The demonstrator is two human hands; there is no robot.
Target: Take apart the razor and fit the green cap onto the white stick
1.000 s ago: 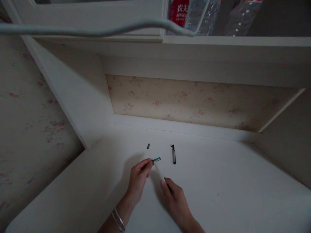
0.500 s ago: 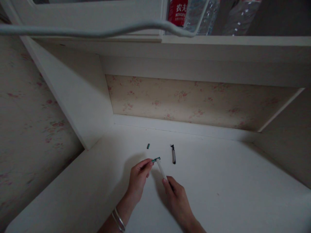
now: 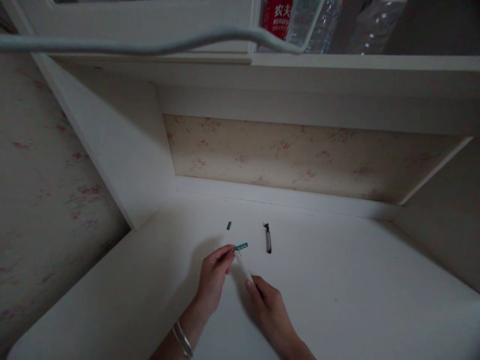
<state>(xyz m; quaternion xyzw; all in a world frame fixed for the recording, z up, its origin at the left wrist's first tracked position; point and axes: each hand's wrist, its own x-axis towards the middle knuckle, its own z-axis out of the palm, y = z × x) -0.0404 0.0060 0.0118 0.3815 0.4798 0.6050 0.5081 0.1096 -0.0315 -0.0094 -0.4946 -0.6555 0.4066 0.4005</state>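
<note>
My left hand (image 3: 213, 277) pinches one end of a small green-and-black strip (image 3: 242, 246), which looks like a razor blade head. In my right hand (image 3: 270, 305) is a slim white stick (image 3: 243, 266), angled up to the left. The stick's tip meets the strip close to my left fingertips; its exact shape is too small to make out. Beyond my hands, a razor handle (image 3: 268, 239), black and grey, lies on the white desk (image 3: 330, 270). A smaller green-and-black piece (image 3: 229, 225) rests to its left.
A shelf (image 3: 360, 61) with clear plastic bottles (image 3: 315, 27), one with a red label, overhangs the desk. A pale curved bar (image 3: 150, 46) crosses the top left. White side panels and floral wallpaper (image 3: 279, 152) bound the desk.
My right hand has shifted a little left, and the white stick's tip has slid along the strip toward my left fingertips. My left hand stays nearly still.
</note>
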